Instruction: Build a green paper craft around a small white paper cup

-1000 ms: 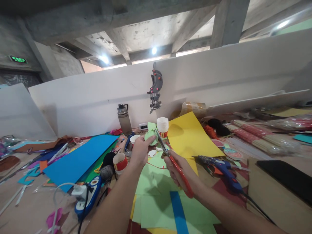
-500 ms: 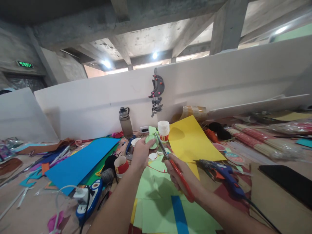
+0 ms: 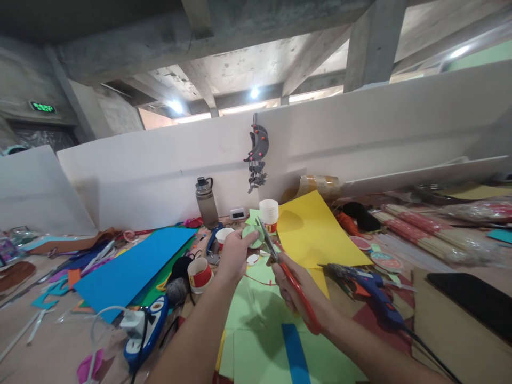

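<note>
My left hand [image 3: 232, 255] pinches a small round piece of light green paper [image 3: 252, 235] and holds it up over the table. My right hand [image 3: 294, 288] grips red-handled scissors [image 3: 286, 277], whose blades reach up to the right edge of the green piece. Below both hands lie light green sheets [image 3: 256, 320] with a blue strip [image 3: 295, 357] on top.
A big blue sheet [image 3: 132, 266] lies left, a yellow sheet [image 3: 314, 230] right. Paper cups [image 3: 268, 212], a cut cup [image 3: 199, 274], a bottle [image 3: 206, 201], a blue glue gun [image 3: 370, 290], a power strip [image 3: 144, 325] and wrapped sticks [image 3: 432, 234] crowd the table. A white board [image 3: 360, 133] stands behind.
The green piece has been trimmed: the flap standing above it is gone and it now looks round. Both hands sank slightly in view; the scissors stay at its edge.
</note>
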A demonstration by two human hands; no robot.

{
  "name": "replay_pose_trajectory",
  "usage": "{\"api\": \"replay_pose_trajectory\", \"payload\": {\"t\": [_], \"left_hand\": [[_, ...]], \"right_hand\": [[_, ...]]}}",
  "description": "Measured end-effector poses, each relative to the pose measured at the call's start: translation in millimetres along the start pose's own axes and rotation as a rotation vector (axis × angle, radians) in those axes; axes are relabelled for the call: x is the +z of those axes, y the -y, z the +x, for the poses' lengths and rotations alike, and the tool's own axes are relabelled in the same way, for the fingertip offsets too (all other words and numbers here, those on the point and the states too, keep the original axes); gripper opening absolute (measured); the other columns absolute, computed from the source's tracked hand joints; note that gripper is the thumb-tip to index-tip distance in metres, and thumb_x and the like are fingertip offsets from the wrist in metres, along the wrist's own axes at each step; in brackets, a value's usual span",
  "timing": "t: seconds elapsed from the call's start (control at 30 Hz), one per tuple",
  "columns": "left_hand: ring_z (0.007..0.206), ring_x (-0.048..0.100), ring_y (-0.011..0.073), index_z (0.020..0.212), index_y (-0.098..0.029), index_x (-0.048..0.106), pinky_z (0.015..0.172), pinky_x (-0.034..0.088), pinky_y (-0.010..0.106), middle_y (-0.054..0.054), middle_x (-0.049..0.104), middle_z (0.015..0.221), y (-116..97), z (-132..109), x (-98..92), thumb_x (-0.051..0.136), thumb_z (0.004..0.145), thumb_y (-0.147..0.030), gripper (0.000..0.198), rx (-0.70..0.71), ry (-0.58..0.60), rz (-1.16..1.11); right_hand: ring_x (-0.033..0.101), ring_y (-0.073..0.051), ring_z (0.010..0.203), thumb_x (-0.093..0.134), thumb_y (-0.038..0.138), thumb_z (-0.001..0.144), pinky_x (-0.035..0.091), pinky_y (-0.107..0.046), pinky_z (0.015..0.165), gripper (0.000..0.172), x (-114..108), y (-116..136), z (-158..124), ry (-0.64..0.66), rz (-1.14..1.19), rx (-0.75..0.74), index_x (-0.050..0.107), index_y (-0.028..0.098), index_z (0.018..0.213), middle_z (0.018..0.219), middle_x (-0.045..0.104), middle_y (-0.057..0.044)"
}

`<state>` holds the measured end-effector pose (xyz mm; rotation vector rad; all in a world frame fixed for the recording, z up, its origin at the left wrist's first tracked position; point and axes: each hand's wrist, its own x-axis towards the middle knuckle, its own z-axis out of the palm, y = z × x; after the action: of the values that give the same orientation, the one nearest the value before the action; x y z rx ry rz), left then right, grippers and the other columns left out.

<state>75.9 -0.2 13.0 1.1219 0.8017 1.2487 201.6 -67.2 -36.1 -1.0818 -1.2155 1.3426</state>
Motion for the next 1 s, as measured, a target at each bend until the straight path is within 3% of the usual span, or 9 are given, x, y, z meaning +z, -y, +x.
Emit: {"api": "replay_pose_trajectory", "payload": {"t": [0.63, 0.83, 1.0], "left_hand": [[0.049, 0.052, 0.0081, 0.074, -0.011, 0.065, 0.047, 0.040, 0.020, 0.003, 0.063, 0.063, -3.2, 0.3, -3.8, 0.077, 0.058, -0.028, 0.026, -0.012, 0.008, 0.013], [0.050, 0.051, 0.0080, 0.073, -0.011, 0.066, 0.048, 0.040, 0.020, 0.003, 0.063, 0.065, -6.6, -0.7, -4.3, 0.078, 0.056, -0.029, 0.027, -0.033, -0.006, 0.021], [0.054, 0.054, 0.0092, 0.073, -0.011, 0.066, 0.049, 0.041, 0.020, 0.004, 0.065, 0.068, -7.4, -1.0, -3.3, 0.079, 0.053, -0.027, 0.028, -0.037, -0.047, 0.001]], "right_hand": [[0.024, -0.006, 0.029, 0.053, 0.078, 0.064, 0.022, -0.019, 0.025, 0.057, -1.2, -2.5, 1.9, 0.047, 0.048, 0.079, 0.045, 0.024, 0.082, 0.045, 0.027, 0.012], [0.027, -0.007, 0.029, 0.042, 0.082, 0.068, 0.024, -0.019, 0.024, 0.061, -0.2, -4.8, 2.6, 0.023, 0.033, 0.095, 0.048, 0.023, 0.083, 0.043, 0.029, 0.010], [0.024, -0.006, 0.031, 0.046, 0.077, 0.069, 0.021, -0.018, 0.025, 0.056, 3.6, -0.6, -0.8, 0.001, 0.051, 0.071, 0.047, 0.023, 0.082, 0.045, 0.029, 0.011]]}}
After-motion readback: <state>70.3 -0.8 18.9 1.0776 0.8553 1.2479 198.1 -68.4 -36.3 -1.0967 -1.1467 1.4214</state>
